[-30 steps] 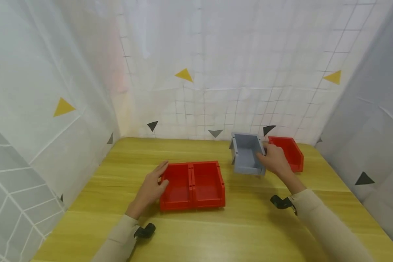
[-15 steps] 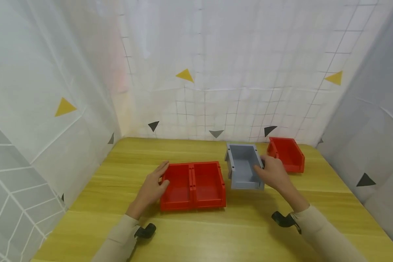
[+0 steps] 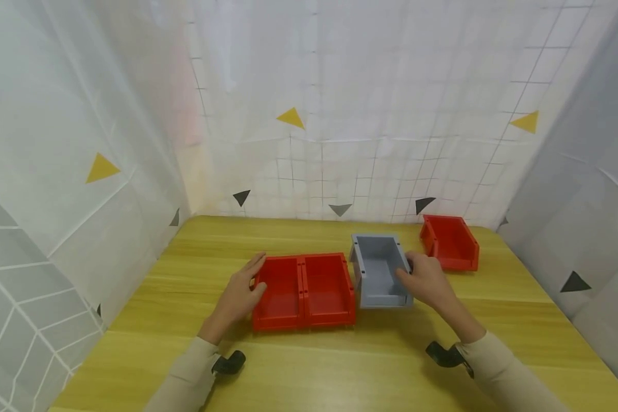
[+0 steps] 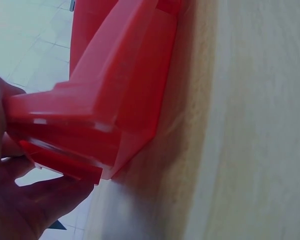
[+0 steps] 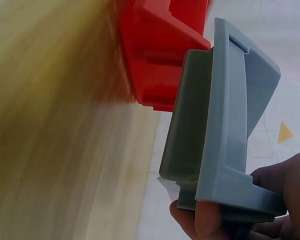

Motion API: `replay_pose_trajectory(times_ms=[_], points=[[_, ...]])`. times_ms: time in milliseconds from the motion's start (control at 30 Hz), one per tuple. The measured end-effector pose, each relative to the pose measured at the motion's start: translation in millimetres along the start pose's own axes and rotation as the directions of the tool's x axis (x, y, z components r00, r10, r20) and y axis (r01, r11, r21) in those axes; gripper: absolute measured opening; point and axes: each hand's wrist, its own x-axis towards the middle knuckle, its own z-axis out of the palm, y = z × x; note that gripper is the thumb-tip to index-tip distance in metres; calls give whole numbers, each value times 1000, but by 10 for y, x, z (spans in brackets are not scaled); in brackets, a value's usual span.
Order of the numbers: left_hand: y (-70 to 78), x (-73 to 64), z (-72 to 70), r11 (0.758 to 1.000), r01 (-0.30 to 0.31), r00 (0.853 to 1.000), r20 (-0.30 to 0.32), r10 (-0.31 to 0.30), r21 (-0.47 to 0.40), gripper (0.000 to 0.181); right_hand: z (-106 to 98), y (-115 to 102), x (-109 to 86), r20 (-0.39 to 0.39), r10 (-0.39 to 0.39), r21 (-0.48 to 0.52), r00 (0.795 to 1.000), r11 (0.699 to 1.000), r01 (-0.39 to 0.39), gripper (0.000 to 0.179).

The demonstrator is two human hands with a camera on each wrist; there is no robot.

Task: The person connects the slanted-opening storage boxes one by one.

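Two red storage bins stand side by side on the table, the left red bin [image 3: 278,289] touching the right red bin [image 3: 325,286]. My left hand [image 3: 237,297] holds the left bin by its left side wall, thumb at the inside and fingers outside. A grey storage bin [image 5: 225,120] is gripped at its right rim by my right hand [image 3: 426,280]. The grey bin [image 3: 381,272] hangs a little above the table, just right of the red pair. Its left side is close to the right red bin; whether they touch I cannot tell.
Another red bin [image 3: 450,243] stands at the back right of the wooden table [image 3: 309,372]. White sheets [image 3: 371,86] with grid lines and triangles hang behind and on both sides.
My right hand has brought the grey bin leftward and nearer to me, from beside the back red bin to beside the red pair. My left hand has stayed in place.
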Motion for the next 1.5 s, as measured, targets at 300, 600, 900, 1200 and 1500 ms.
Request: replay_pose_trajectory(times_ms=[300,600,900,1200,1500], points=[[-5,9,-7,1000,-12,1000,4,12,-14,66,41,-6,7,10,-8,-6,1000,1000,8,28],[-15,-5,-19,999,-20,1000,5,20,-37,65,94,-14,12,-1,-2,-26,1000,1000,2,23],[-45,5,-1,1000,-15,1000,-2,15,-25,65,142,-13,0,-6,4,-67,1000,998,-4,17],[-18,5,-24,999,-26,1000,-6,26,-28,64,78,-155,74,0,46,-150,999,988,-45,52],[-54,7,-3,999,-33,999,-5,33,-28,65,254,-586,360,2,-253,-205,967,947,248,69]])
